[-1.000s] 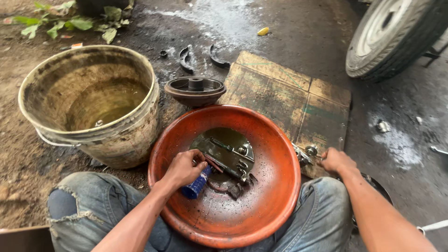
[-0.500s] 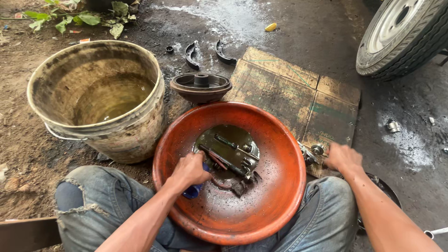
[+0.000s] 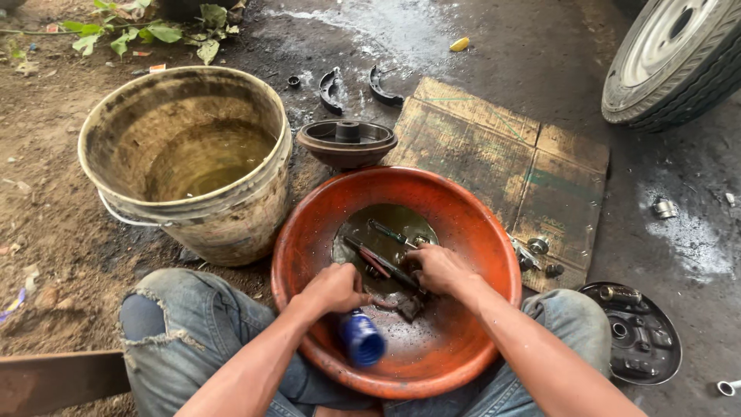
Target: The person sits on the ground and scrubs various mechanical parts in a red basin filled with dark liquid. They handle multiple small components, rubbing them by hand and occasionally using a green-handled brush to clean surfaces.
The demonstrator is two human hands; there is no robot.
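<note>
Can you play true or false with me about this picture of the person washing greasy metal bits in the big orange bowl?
1. Both hands are inside the orange bowl. True: the left hand and the right hand are both in it.
2. The left hand holds a red cup. False: it holds a tool with a blue handle.
3. The bucket stands to the left of the bowl. True.
4. The bucket is dry inside. False: murky liquid sits at its bottom.
5. A tyre shows at the top right. True.
6. The cardboard lies in the bowl. False: it lies on the ground beyond it.
</note>
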